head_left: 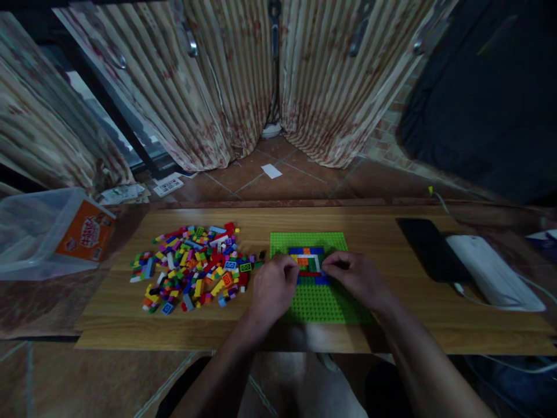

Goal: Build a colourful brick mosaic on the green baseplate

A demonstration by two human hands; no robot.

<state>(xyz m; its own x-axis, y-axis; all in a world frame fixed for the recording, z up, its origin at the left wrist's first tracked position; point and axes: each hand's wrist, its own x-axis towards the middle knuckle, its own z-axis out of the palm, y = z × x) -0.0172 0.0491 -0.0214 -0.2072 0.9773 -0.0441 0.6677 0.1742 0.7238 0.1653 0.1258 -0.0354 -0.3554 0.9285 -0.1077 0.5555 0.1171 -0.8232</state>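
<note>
A bright green studded baseplate (319, 305) lies on the wooden table. Blue, orange, white, green and red toy bricks form a low, roughly rectangular build (307, 252) on its middle. My left hand (273, 287) is at the build's left side, thumb and forefinger pinched together. At its right side, close to the white and blue bricks, my right hand (359, 278) has its fingertips closed too. Whatever sits between the fingertips of either hand is hidden or too small to make out. Both hands partly cover the baseplate.
A spread of loose coloured bricks (198, 264) covers the table's left part. On the right are a black phone-like slab (433, 249) and a white device (494, 273) with cables. A clear plastic bin (35, 232) stands left of the wooden table (183, 334); curtains hang beyond.
</note>
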